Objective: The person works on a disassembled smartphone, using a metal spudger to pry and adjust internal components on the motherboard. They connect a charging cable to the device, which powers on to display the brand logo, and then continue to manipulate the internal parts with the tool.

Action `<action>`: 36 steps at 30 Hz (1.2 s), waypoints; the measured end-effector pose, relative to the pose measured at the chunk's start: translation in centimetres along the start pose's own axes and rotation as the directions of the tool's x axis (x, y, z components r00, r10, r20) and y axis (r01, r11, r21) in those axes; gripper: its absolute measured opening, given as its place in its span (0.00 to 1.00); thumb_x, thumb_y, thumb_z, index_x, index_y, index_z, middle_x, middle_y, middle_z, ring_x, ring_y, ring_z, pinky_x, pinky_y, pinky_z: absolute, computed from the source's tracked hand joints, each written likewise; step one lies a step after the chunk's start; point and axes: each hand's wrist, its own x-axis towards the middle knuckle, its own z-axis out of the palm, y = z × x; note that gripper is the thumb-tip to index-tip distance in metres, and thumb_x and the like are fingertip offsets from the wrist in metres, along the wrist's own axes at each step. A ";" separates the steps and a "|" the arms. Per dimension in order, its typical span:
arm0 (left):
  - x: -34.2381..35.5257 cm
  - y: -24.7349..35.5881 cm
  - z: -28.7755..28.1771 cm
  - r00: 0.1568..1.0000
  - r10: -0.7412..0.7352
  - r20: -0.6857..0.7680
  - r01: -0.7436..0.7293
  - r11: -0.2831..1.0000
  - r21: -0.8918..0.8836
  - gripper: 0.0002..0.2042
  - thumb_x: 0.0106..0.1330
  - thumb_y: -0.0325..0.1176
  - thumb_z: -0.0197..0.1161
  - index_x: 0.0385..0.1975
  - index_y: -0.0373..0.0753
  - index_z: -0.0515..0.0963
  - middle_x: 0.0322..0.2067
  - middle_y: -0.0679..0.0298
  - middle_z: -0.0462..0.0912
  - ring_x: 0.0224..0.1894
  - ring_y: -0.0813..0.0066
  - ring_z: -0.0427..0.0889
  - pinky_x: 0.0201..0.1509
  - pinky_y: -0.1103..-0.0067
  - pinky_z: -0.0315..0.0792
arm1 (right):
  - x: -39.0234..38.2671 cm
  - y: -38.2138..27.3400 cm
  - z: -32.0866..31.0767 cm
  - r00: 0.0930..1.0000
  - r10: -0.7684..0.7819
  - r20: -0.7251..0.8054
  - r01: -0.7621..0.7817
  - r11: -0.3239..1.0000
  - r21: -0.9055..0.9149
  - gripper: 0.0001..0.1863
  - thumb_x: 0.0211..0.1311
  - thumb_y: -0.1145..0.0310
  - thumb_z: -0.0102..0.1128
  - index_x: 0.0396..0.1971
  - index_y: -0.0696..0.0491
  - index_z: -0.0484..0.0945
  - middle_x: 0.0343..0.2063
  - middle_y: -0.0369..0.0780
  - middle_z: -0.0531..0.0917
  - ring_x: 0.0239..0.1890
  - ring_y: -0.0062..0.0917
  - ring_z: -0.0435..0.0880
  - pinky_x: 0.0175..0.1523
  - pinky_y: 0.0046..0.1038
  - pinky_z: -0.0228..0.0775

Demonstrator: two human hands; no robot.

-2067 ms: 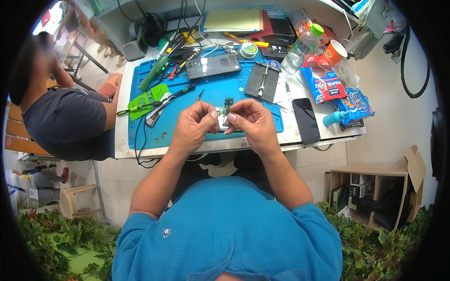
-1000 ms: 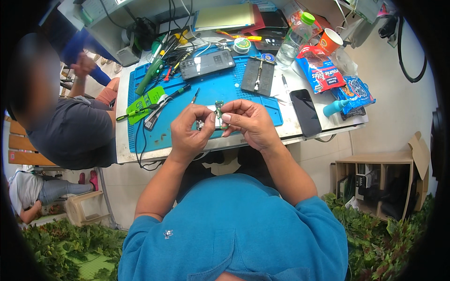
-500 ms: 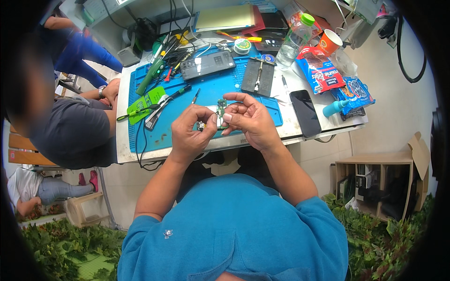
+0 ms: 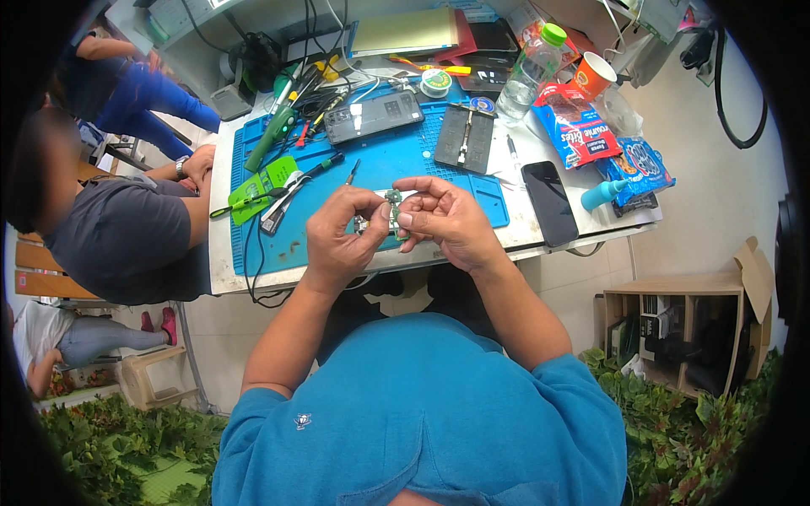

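Above the blue work mat point(image 4: 299, 236), my left hand point(image 4: 342, 232) pinches a small green circuit board point(image 4: 393, 202) between thumb and index finger. My right hand point(image 4: 447, 221) grips the board's right side with its thumb, other fingers curled behind. A pale metallic part lies under the board, mostly hidden by my fingers. Beyond my hands are a thin screwdriver point(image 4: 353, 173), a dark grey phone point(image 4: 373, 116) and a black holder point(image 4: 462, 143). A black phone point(image 4: 548, 204) lies to the right.
Tools, cables and a green soldering iron point(image 4: 274, 135) crowd the left; snack packets point(image 4: 574, 126), a water bottle point(image 4: 527, 80), paper cup point(image 4: 592, 74) and blue squeeze bottle point(image 4: 603, 194) stand or lie right. A seated person point(image 4: 126, 228) is close at left; others are behind.
My hands and the board shift slightly, the board turning and my right fingers resettling on it. At left, the standing person's arm moves and the seated person's hands have come down from raised.
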 end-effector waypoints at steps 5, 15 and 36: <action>-0.1 0.0 -0.2 0.999 0.023 0.027 -0.024 0.999 0.048 0.05 0.64 0.18 0.71 0.36 0.33 0.83 0.31 0.61 0.85 0.31 0.75 0.81 0.36 0.79 0.75 | 0.0 -0.5 0.1 1.000 -0.019 -0.010 0.019 1.000 0.000 0.30 0.66 0.77 0.72 0.64 0.67 0.71 0.39 0.41 0.86 0.38 0.22 0.89 0.40 0.29 0.91; -0.1 -0.4 -0.2 0.992 0.122 0.032 -0.124 0.989 0.083 0.07 0.62 0.18 0.73 0.37 0.33 0.84 0.34 0.58 0.88 0.33 0.69 0.85 0.39 0.75 0.78 | 0.0 -0.4 -0.1 1.000 -0.012 -0.009 0.012 0.999 0.036 0.30 0.66 0.76 0.72 0.65 0.66 0.71 0.39 0.41 0.87 0.39 0.22 0.89 0.40 0.29 0.90; -0.4 -0.8 0.0 0.970 0.237 0.044 -0.241 0.957 0.161 0.11 0.59 0.18 0.75 0.40 0.35 0.84 0.36 0.56 0.89 0.36 0.65 0.89 0.40 0.74 0.82 | 0.0 -0.2 -0.4 0.999 0.035 -0.017 -0.033 0.991 0.127 0.31 0.67 0.77 0.70 0.67 0.66 0.69 0.46 0.45 0.88 0.43 0.24 0.91 0.40 0.25 0.90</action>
